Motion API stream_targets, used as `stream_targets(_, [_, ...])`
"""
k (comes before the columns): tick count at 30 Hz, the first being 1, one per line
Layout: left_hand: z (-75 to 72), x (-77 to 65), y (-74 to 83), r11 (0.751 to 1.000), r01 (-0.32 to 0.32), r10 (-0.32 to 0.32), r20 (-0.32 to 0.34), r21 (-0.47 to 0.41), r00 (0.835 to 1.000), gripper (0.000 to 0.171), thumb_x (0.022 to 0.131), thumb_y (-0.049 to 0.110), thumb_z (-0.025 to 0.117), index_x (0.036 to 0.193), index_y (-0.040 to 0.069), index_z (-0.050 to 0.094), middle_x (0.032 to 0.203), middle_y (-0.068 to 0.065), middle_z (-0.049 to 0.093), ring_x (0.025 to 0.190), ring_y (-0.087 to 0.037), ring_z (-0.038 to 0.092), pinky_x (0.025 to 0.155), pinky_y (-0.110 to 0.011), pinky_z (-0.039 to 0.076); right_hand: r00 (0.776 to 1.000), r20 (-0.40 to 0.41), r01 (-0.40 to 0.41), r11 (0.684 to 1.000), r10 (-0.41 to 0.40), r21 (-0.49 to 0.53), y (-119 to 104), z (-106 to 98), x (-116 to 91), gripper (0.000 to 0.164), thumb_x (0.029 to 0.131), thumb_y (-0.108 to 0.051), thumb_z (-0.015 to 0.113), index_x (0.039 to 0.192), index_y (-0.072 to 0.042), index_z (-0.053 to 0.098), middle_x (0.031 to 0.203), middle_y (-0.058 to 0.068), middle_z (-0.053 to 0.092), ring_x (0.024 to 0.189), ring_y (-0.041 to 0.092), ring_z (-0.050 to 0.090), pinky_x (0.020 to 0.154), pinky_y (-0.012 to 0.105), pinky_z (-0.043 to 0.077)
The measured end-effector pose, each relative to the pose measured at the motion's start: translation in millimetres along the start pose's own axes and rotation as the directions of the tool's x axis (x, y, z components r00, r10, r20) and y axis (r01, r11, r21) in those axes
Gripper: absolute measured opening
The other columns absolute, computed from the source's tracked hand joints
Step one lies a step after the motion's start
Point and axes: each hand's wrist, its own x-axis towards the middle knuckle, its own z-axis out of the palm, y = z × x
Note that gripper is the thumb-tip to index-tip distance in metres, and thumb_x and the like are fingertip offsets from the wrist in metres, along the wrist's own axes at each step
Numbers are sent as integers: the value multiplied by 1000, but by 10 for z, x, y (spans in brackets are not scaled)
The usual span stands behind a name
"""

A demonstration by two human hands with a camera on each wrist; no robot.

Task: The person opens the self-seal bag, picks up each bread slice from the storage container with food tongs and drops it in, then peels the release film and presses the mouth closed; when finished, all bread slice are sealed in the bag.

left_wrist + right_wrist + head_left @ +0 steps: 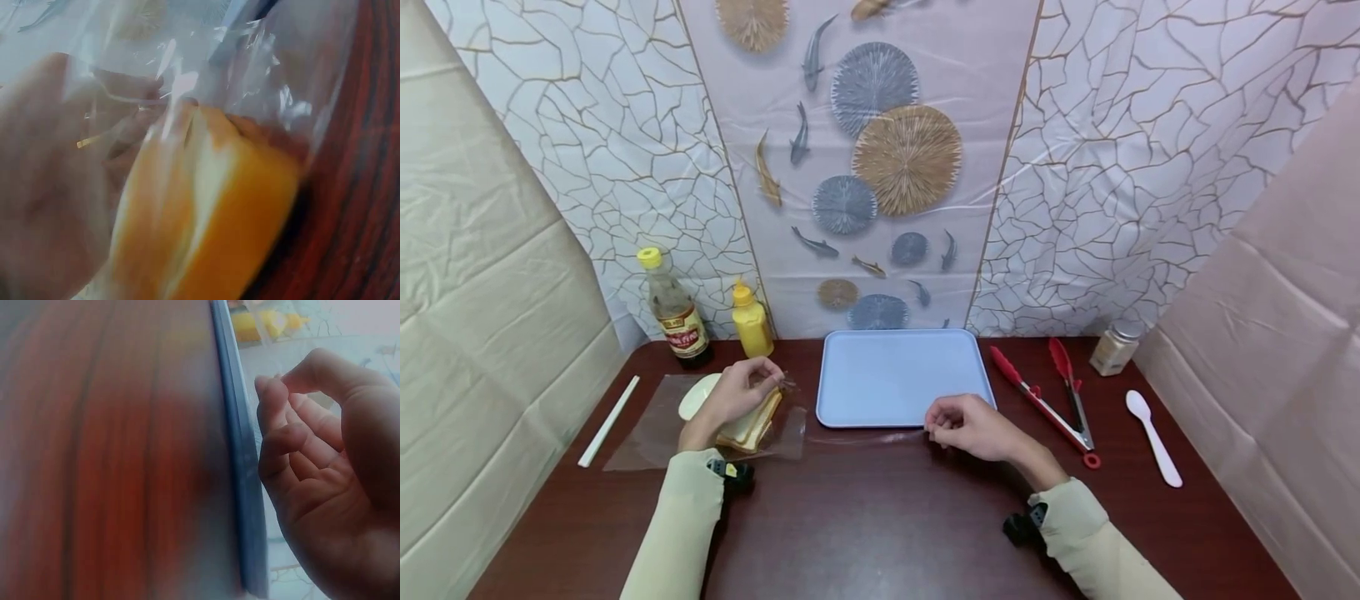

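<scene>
Slices of bread [743, 435], stacked with brown crusts showing, lie on a sheet of clear plastic film [651, 433] at the left of the table. Above them, my left hand [737, 396] pinches a bit of the film between thumb and fingertips. In the left wrist view, the crumpled film [281, 94] spreads across the bread [244, 212] and blurs the hand. My right hand [972, 427] is at the tray's front edge, thumb and index finger pinched together. A thin, glossy strip of film reaches toward its fingertips, though their grip on it is faint.
A light blue tray [895, 375] lies at the back centre. On the left are a white dish [697, 398], chopsticks [610, 421], a sauce bottle [679, 321] and a yellow squeeze bottle [752, 323]. Red-handled tongs [1051, 408], a spice jar [1115, 348] and a white spoon [1156, 437] lie right.
</scene>
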Motion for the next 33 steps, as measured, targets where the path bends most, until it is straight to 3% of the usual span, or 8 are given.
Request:
stream_targets(8, [-14,26,25,999,-3,4,-27,33,1000,11,108,17,68,107,10,76,102,-6,80,101,-24,72,97,-46,56,998,-36,-46,993,42,-109,86,-160,-272,6,101,-10,76,105,-12,80,88,2,78,73,10,68,65,26,59])
stream_targets(15, [27,-3,110,999,20,-16,-91,38,996,13,109,17,66,110,8,76,106,-10,79,106,-29,73,99,-53,58,997,50,-51,987,59,-152,114,-259,-320,9,103,-18,76,107,-14,84,84,0,77,71,9,67,63,24,57])
stream_targets(19, [40,14,144,999,20,-15,-124,42,992,14,109,18,66,112,9,76,107,-10,79,106,-29,74,98,-53,60,997,30,-65,979,72,-195,126,-370,-359,12,105,-19,73,107,-13,84,88,0,79,73,11,69,64,25,57])
stream_targets(25, [35,29,169,998,2,7,-165,56,986,13,108,18,67,110,9,76,105,-9,79,101,-27,73,93,-48,59,995,-49,-97,966,88,-241,136,-407,-361,21,107,-28,71,95,-17,84,77,-1,76,67,9,66,63,25,56])
stream_targets(31, [14,42,239,999,-22,29,-202,39,979,13,107,18,68,110,9,77,104,-9,80,96,-24,74,88,-43,60,995,-96,-58,958,32,-281,131,-369,-331,6,97,-22,84,92,-22,84,72,-9,72,63,4,59,58,22,50])
stream_targets(33, [0,39,262,999,-24,30,-212,33,977,13,107,20,68,111,10,77,104,-8,80,94,-22,74,86,-40,60,992,-123,-59,957,24,-285,118,-361,-318,8,94,-21,87,89,-23,81,72,-11,71,63,4,58,58,22,49])
